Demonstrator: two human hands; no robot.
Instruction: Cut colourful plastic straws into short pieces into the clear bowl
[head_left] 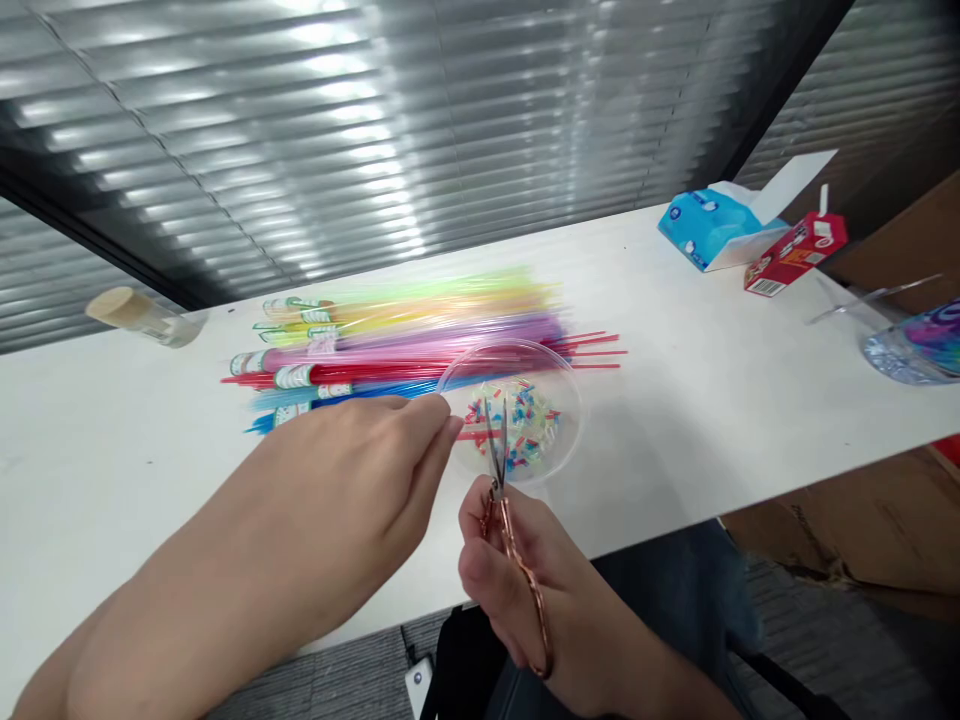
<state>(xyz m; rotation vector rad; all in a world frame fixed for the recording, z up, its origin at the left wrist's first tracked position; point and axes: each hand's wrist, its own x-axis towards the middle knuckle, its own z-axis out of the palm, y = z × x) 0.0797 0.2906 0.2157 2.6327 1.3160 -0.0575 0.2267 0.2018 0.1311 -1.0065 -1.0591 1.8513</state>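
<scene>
My left hand (390, 450) is closed in a pinch on thin red plastic straws (471, 435), whose ends stick out to the right over a clear round bowl (574, 430). Small cut pieces (525, 425) in red, blue and pale yellow lie in the bowl. In my right hand (517, 570) is a pair of copper-handled scissors (501, 470), pointing away from me. Their slightly parted blades are above the bowl, by the straw ends. Whether the blades touch the straws I cannot tell.
Behind the bowl lie bundles of long straws (420, 330) in several colours. A corked glass jar (142, 315) lies at the left. A blue tissue pack (709, 225), a red drink carton (796, 253) and a clear cup (911, 350) are at the right. Window blinds (420, 120) border the white table (660, 450).
</scene>
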